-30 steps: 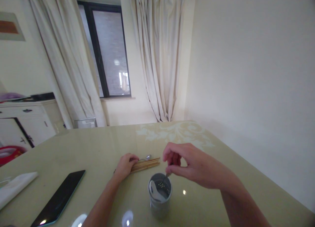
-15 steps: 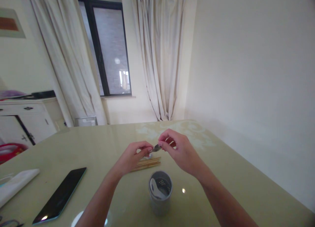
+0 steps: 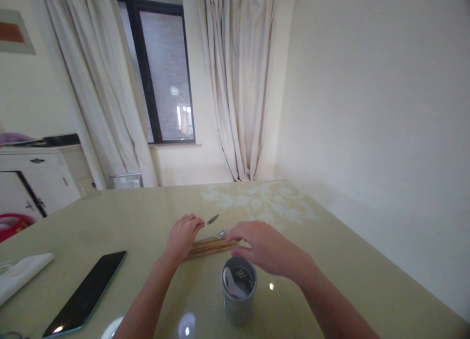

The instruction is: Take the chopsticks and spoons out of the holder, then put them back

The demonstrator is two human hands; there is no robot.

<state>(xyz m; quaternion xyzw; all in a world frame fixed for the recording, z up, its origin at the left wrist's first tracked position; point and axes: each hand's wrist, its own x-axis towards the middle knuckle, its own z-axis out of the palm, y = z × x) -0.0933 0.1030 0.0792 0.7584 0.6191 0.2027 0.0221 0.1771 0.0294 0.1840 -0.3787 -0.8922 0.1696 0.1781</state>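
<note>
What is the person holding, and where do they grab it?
The left hand pinches a small metal spoon by its handle, bowl pointing away. The right hand holds nothing.

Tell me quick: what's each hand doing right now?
Left hand: closed on a small spoon.
Right hand: open, holding nothing, over the cup.

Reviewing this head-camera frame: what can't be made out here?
- Handle of the small spoon: hidden inside the left hand, so its grip is unclear.
- Chopsticks: both ends covered, by the left hand and the right hand.
- Holder: contents beyond a white spoon too small and dim.
- Phone: near corner cut by the bottom edge.
</note>
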